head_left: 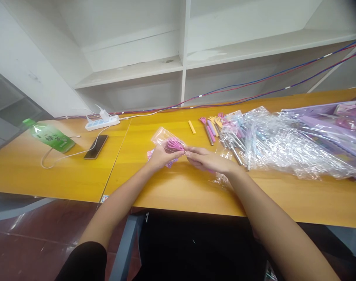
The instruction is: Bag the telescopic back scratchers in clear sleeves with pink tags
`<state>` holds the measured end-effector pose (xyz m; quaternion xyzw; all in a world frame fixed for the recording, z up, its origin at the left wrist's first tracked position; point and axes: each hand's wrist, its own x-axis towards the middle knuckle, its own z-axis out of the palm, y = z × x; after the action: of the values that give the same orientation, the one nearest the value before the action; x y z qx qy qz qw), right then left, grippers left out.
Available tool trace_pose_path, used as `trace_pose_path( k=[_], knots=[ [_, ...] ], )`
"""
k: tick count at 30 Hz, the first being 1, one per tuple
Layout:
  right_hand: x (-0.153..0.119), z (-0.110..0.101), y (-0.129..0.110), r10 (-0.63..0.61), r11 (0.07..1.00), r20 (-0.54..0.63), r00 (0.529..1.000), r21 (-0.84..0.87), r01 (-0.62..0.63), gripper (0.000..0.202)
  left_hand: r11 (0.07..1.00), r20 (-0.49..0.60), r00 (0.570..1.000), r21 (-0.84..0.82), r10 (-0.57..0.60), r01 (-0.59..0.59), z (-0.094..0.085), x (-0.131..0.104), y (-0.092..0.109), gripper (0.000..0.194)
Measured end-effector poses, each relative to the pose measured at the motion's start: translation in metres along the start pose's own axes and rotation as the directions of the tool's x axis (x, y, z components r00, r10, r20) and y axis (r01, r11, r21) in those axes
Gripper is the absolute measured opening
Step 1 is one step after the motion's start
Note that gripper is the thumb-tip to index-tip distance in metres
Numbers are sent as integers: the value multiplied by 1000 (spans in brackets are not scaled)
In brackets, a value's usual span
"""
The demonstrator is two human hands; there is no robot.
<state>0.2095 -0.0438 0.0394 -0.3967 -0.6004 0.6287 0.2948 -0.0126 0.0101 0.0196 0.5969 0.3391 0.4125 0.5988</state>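
Observation:
Over the front middle of the table, my left hand [162, 155] is closed at the hand-shaped head of a pink back scratcher [175, 144]. My right hand [205, 158] meets it from the right, its thumb and fingers pinched at the neck below that head. Most of the scratcher's handle is hidden by my right hand. A clear plastic bag [161, 135] lies just behind my left hand. Under the hands a pink and purple printed piece [169, 162] shows in part. More clear wrapping [221, 177] lies by my right wrist.
Several back scratchers [208, 130] with pink and yellow heads lie to the right, beside a large heap of clear plastic bags [286, 144] and a purple box [321, 117]. A yellow tube [192, 127] lies alone. Leftward are a phone [96, 147], power strip [102, 123] and green bottle [50, 136].

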Motion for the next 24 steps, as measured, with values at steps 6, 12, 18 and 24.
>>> trace_pose_path(
  k=[6,12,18,24],
  knots=[
    [-1,-10,2,-137,939,-230,963,-339,53,48,947,-291,937,-196,192,-254,-16,16,11,47],
    [3,-13,5,-260,885,-333,906,-458,86,42,924,-334,931,-292,144,-247,-22,21,15,39],
    [9,-17,11,-316,882,-376,871,-454,124,45,920,-304,945,-324,121,-222,-17,17,12,30],
    [10,-20,13,-317,913,-421,850,-377,153,51,925,-253,965,-344,71,-158,-16,16,15,26]
  ],
)
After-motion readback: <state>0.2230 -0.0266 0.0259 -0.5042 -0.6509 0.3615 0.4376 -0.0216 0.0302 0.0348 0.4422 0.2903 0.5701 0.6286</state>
